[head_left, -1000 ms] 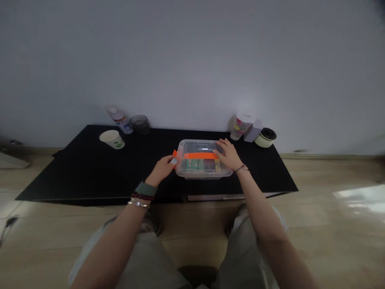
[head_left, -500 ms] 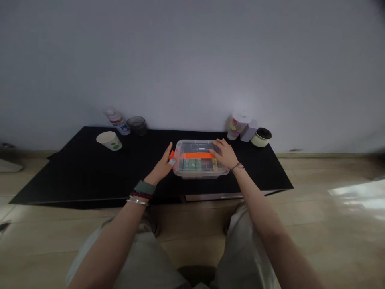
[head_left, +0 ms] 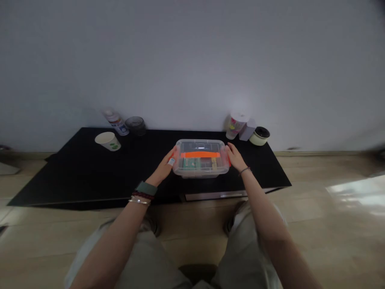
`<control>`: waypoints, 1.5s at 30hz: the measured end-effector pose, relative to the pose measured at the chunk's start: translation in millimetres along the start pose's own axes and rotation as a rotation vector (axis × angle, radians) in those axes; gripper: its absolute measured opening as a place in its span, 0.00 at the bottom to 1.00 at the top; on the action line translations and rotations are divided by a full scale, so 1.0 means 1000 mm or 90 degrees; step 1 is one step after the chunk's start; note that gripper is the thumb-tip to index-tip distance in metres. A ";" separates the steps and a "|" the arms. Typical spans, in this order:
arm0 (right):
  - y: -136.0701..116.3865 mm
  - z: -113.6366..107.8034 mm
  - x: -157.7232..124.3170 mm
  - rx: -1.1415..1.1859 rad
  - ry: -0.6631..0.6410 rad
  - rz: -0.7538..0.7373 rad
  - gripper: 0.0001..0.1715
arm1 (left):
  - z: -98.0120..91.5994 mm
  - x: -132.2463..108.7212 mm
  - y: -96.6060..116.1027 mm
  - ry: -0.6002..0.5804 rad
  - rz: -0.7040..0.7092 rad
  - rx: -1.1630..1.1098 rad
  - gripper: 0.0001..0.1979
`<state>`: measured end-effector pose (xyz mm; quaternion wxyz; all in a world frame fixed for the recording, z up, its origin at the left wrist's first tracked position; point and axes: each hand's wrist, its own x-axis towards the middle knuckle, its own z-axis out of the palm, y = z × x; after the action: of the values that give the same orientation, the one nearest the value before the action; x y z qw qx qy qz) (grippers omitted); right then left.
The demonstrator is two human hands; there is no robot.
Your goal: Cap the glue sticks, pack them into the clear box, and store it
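Observation:
A clear plastic storage box point(head_left: 201, 165) with its lid on sits on the black table. An orange handle point(head_left: 200, 154) lies flat across the lid, and green and yellow items show dimly through it. At the box's left end, my left hand point(head_left: 166, 164) is closed on the side, its fingers partly covering an orange latch. My right hand point(head_left: 236, 157) grips the opposite end, where a strip of orange latch point(head_left: 229, 161) shows by the fingers.
On the black table point(head_left: 135, 172), a paper cup point(head_left: 108, 141), a spray can point(head_left: 118, 123) and a dark glass bowl point(head_left: 136, 125) stand left. Back right are a patterned cup point(head_left: 235, 125), a pale box point(head_left: 247, 131) and a cream pot with a black lid point(head_left: 259, 137). A wall rises behind.
My right hand has moved from the top of the lid to the box's right end. My left hand has closed in on the left end, and the orange latch there sits nearer the box.

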<state>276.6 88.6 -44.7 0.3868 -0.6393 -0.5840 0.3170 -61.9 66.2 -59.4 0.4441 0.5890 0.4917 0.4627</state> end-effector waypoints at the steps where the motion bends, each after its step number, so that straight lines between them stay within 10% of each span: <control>1: 0.000 -0.003 -0.002 0.005 -0.022 0.069 0.35 | 0.001 -0.001 0.000 0.019 -0.018 0.003 0.34; 5: 0.000 -0.006 -0.012 0.095 -0.166 0.200 0.35 | 0.005 -0.003 -0.002 0.113 -0.107 -0.007 0.36; 9: 0.004 -0.001 -0.017 0.050 -0.100 0.099 0.40 | 0.008 -0.002 -0.002 0.186 -0.099 -0.033 0.37; 24: 0.007 0.019 -0.001 0.109 0.004 0.051 0.31 | 0.037 -0.005 0.013 0.053 -0.155 -0.230 0.32; 45: 0.014 0.014 -0.001 0.021 -0.004 0.039 0.29 | 0.039 0.013 0.007 0.109 -0.086 0.087 0.24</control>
<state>270.9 88.9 -63.8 0.3858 -0.6496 -0.5597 0.3405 -21.4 76.0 -57.9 0.3893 0.5422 0.5965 0.4456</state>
